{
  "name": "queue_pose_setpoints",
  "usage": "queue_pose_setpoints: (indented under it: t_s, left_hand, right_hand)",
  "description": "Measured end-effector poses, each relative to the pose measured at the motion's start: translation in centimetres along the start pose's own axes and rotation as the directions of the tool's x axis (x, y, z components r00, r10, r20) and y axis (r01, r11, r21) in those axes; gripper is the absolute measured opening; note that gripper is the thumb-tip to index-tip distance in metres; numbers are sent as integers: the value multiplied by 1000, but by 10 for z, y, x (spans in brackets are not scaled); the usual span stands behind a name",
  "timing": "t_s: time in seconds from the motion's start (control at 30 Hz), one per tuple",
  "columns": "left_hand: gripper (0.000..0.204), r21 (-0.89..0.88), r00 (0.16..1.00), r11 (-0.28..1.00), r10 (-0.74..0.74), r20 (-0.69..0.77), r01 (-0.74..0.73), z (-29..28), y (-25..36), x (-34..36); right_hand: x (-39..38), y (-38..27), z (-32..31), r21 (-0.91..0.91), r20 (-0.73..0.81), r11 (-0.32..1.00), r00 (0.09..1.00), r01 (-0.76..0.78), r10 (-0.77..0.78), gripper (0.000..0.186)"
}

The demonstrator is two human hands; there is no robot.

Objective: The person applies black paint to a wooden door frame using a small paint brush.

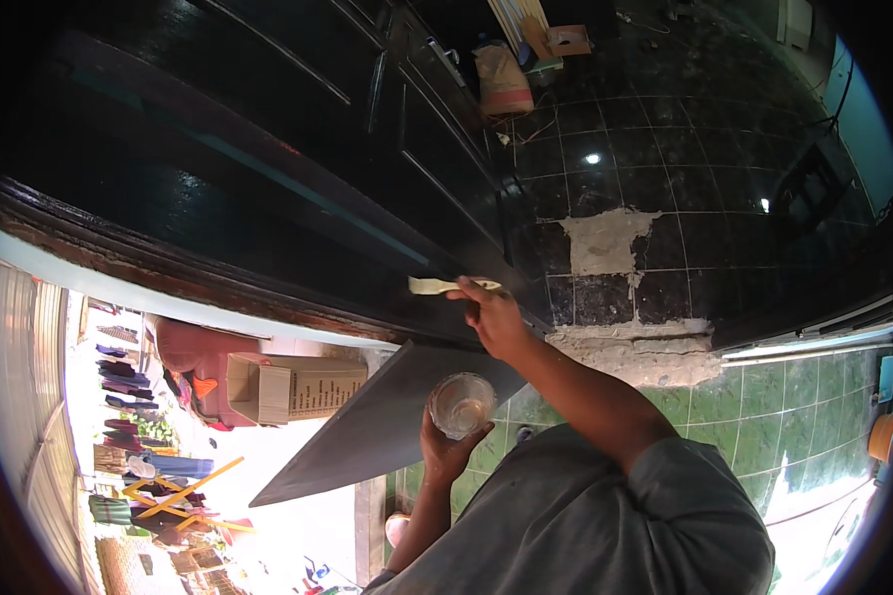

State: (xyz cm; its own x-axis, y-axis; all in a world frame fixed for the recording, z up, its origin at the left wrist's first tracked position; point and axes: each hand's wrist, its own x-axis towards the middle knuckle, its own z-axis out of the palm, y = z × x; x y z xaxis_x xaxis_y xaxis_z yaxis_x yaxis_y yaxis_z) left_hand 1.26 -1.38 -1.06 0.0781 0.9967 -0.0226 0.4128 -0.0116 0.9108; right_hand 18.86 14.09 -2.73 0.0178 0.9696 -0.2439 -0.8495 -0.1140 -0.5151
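My right hand (pixel 491 315) is closed round a pale paintbrush (pixel 430 286), its wide end pointing left toward a dark, glossy panelled door (pixel 367 213). Whether the brush touches the door's surface I cannot tell. Lower down, my left hand (pixel 448 446) grips a clear plastic cup (pixel 462 405) from below and the side. Some cloudy, pale stuff shows inside the cup, too unclear to name. Behind the cup stands a flat grey panel (pixel 367 426), slanting down to the left.
An opened cardboard box (pixel 313 389) stands outside at the left, beside a reddish seat (pixel 193 347). Dark floor tiles (pixel 685 169) surround a bare cement patch (pixel 605 243), with green tiles (pixel 784 416) nearer me. At the far end are a sack (pixel 503 79) and wooden strips (pixel 516 25).
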Motion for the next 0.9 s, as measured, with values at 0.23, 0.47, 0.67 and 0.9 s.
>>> queue_pose_setpoints:
  t_s: [0.23, 0.47, 0.67, 0.9]
  left_hand:
    - [93, 23, 999, 999, 32, 15, -32, -9, -3, -2]
    - [92, -20, 996, 1000, 17, 84, -16, -31, -1, 1]
    - [91, -47, 993, 998, 43, 107, -38, -47, -6, -3]
    - [87, -13, 989, 998, 56, 138, -54, -62, -14, -13]
  right_hand:
    - [-2, 29, -66, -876, 36, 386, 836, 291, -548, 18]
    - [-30, -18, 61, -395, 30, 742, 815, 542, -579, 23]
    - [-17, 16, 6, 117, -68, 960, 966, 255, -249, 13]
    - [-10, 51, -59, -654, -274, 718, 810, 238, -519, 22]
